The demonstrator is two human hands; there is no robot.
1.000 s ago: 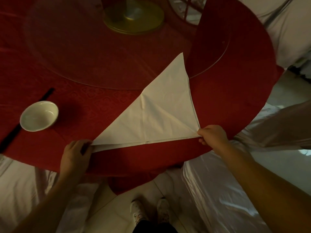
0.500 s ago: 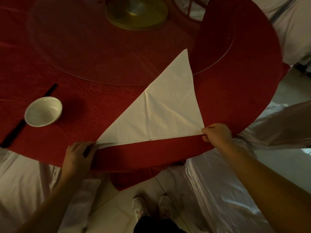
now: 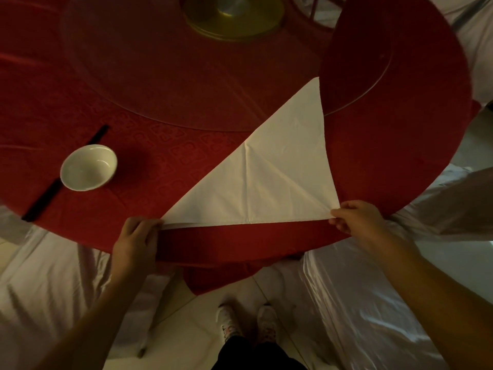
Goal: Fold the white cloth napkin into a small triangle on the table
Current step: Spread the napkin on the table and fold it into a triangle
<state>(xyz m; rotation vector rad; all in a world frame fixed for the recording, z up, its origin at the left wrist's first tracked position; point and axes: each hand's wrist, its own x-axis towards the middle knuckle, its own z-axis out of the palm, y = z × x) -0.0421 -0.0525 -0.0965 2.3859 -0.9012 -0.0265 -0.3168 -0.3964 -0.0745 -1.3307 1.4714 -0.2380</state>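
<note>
Pinching the near-left corner of the white napkin, the left hand anchors it on the red bench; the right hand pinches the near-right corner. One large triangle lies flat; halving it probably comes next, corner carried onto corner.

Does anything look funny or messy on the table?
Mostly tidy. The napkin is a flat triangle, but its far tip lies over the edge of the glass turntable. The bowl sits on top of the dark chopsticks, which looks odd. Nothing is spilled.
</note>
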